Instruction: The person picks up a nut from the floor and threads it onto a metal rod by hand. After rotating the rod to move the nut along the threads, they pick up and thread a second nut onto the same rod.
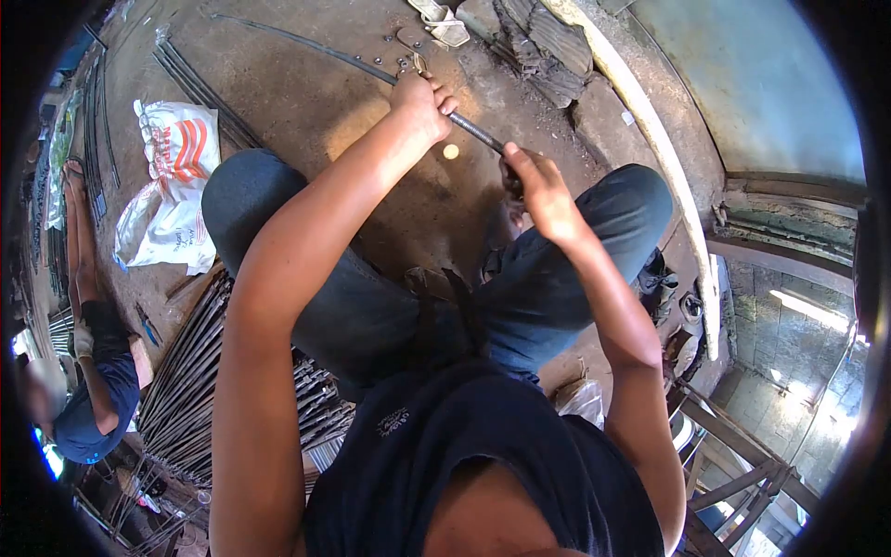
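A long dark rod (478,133) runs from the upper left of the head view down to the middle, thin at its far end and thicker between my hands. My left hand (422,104) is closed around it, with the fingers wrapped over the top. Lower down, my right hand (541,190) grips the near end, thumb laid along the rod. That end is partly hidden under my right fingers. Several small ring-like metal pieces (378,60) lie on the floor beyond my left hand. A small round yellowish disc or light spot (451,151) shows below the rod.
A white printed sack (176,153) lies to the left, near more long rods (200,88). A large bundle of dark rods (190,371) rests beside my left leg. Another person (93,390) sits at far left. A curved pale pole (650,121) borders the right side.
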`<state>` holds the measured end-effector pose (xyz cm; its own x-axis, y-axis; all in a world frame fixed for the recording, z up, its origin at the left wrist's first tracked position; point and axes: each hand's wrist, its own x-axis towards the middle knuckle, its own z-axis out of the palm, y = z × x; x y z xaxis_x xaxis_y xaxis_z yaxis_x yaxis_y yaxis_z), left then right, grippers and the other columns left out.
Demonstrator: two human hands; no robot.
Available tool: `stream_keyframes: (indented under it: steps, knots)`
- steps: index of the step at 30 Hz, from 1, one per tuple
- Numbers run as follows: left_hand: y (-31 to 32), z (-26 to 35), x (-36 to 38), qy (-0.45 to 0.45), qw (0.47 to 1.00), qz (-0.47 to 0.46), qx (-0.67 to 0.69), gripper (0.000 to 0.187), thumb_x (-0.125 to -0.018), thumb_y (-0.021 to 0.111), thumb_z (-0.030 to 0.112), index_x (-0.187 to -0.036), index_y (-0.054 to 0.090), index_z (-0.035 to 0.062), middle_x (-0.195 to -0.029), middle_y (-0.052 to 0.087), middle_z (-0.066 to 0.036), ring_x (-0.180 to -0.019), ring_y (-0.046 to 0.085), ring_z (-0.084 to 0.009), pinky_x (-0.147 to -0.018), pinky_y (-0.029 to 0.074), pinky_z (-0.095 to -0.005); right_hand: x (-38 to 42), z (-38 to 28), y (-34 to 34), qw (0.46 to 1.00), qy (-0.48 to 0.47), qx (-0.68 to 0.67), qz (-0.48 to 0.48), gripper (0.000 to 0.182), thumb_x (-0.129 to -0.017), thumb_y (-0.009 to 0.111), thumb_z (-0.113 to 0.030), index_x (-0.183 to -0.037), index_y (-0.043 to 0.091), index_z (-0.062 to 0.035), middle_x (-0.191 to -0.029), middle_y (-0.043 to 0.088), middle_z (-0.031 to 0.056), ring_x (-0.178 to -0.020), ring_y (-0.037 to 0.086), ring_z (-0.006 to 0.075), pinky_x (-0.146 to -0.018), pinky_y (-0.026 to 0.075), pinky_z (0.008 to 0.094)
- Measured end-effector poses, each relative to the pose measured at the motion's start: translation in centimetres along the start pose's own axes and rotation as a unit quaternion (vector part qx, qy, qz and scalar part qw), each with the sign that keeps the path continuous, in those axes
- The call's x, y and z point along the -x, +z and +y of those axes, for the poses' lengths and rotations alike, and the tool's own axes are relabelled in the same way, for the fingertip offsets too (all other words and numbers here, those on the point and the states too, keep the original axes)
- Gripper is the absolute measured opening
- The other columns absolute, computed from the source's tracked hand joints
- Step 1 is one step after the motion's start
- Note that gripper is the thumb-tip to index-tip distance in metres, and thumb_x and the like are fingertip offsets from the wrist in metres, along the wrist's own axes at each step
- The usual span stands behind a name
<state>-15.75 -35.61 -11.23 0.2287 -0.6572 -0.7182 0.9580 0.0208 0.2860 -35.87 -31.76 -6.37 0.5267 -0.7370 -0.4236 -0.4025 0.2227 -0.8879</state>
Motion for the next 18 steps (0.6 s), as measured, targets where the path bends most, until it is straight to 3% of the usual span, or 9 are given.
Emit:
stream_keyframes:
  steps: [1, 2, 4, 6, 9, 12, 14, 16, 18]
  knots:
    - [0.1, 0.0, 0.1, 0.0, 1.0, -0.002, -0.001, 0.027, -0.102, 0.03, 0.015, -0.077, 0.041, 0.0122, -0.057, 0.031, 0.005, -0.042, 0.023, -0.0081, -0.039, 0.019, -0.0242, 0.1, 0.5, -0.1, 0.954, -0.106, 0.267, 0.085, 0.035, -0.099, 0.056, -0.037, -0.093, 0.053, -0.0024, -0.072, 0.055, 0.0097, -0.049, 0.053, 0.0228, -0.048, 0.045, 0.0383]
    - [0.1, 0.1, 0.1, 0.0, 1.0, 0.003, 0.0, 0.027, -0.102, 0.03, 0.016, -0.077, 0.041, 0.0121, -0.057, 0.032, 0.005, -0.042, 0.023, -0.008, -0.038, 0.019, -0.0242, 0.3, 0.6, -0.2, 0.954, -0.105, 0.267, 0.087, 0.035, -0.099, 0.056, -0.037, -0.093, 0.053, -0.0024, -0.072, 0.055, 0.0097, -0.049, 0.053, 0.0228, -0.048, 0.045, 0.0383]
    - [0.1, 0.0, 0.2, 0.0, 1.0, 0.007, -0.002, 0.027, -0.102, 0.031, 0.016, -0.077, 0.041, 0.0121, -0.057, 0.032, 0.005, -0.042, 0.024, -0.008, -0.038, 0.019, -0.0243, 0.8, 0.3, 0.1, 0.793, -0.286, 0.511, 0.166, 0.033, -0.094, 0.064, -0.033, -0.089, 0.054, -0.0016, -0.074, 0.057, 0.0152, -0.058, 0.062, 0.0335, -0.054, 0.051, 0.0436]
    - [0.0, 0.0, 0.1, 0.009, 0.999, 0.02, -0.023, 0.027, -0.102, 0.031, 0.017, -0.077, 0.041, 0.0118, -0.056, 0.033, 0.005, -0.042, 0.024, -0.0079, -0.038, 0.019, -0.0243, 0.8, -0.4, -0.4, 0.772, -0.293, 0.54, 0.16, 0.032, -0.09, 0.068, -0.031, -0.088, 0.054, -0.0027, -0.077, 0.06, 0.0153, -0.062, 0.064, 0.0369, -0.055, 0.054, 0.0436]
    - [-0.4, 0.0, -0.1, -0.002, 1.0, 0.008, -0.028, 0.027, -0.102, 0.031, 0.017, -0.078, 0.041, 0.0116, -0.056, 0.032, 0.005, -0.041, 0.023, -0.0082, -0.038, 0.019, -0.0247, 0.4, -0.9, -1.2, 0.683, -0.379, 0.615, 0.107, 0.03, -0.091, 0.066, -0.029, -0.088, 0.053, -0.0027, -0.073, 0.055, 0.0135, -0.053, 0.063, 0.031, -0.046, 0.051, 0.0389]
    - [-0.6, -0.1, -0.2, -0.013, 0.999, 0.012, -0.029, 0.026, -0.102, 0.031, 0.016, -0.078, 0.041, 0.0117, -0.056, 0.031, 0.005, -0.041, 0.023, -0.0085, -0.038, 0.019, -0.0251, -0.6, -0.3, -1.7, 0.68, -0.353, 0.64, 0.051, 0.029, -0.092, 0.064, -0.028, -0.085, 0.052, -0.0023, -0.072, 0.056, 0.0144, -0.052, 0.061, 0.0323, -0.045, 0.05, 0.0399]
    - [-0.5, -0.3, 0.0, -0.004, 0.999, 0.022, -0.031, 0.026, -0.101, 0.031, 0.016, -0.078, 0.041, 0.0118, -0.055, 0.032, 0.005, -0.041, 0.023, -0.0086, -0.038, 0.019, -0.0253, -1.1, 0.2, -1.6, 0.731, -0.33, 0.597, 0.028, 0.029, -0.095, 0.06, -0.025, -0.085, 0.05, -0.0001, -0.069, 0.056, 0.019, -0.054, 0.061, 0.0364, -0.048, 0.048, 0.0443]
    - [-0.6, -0.2, 0.1, -0.003, 0.999, 0.026, -0.035, 0.026, -0.102, 0.031, 0.016, -0.079, 0.041, 0.0118, -0.055, 0.031, 0.005, -0.041, 0.024, -0.0086, -0.038, 0.018, -0.0251, -1.1, 0.5, -1.3, 0.848, -0.288, 0.445, -0.008, 0.027, -0.096, 0.058, -0.022, -0.086, 0.05, 0.0028, -0.069, 0.057, 0.0242, -0.061, 0.061, 0.0415, -0.055, 0.046, 0.0496]
    - [-0.6, 0.1, 0.0, -0.006, 1.0, 0.011, -0.019, 0.025, -0.102, 0.031, 0.016, -0.079, 0.041, 0.0117, -0.056, 0.031, 0.004, -0.041, 0.024, -0.0085, -0.038, 0.019, -0.0251, -1.0, 0.2, -1.0, 0.87, -0.307, 0.385, -0.01, 0.031, -0.099, 0.054, -0.022, -0.083, 0.05, 0.0039, -0.063, 0.053, 0.0241, -0.058, 0.058, 0.0402, -0.057, 0.042, 0.0486]
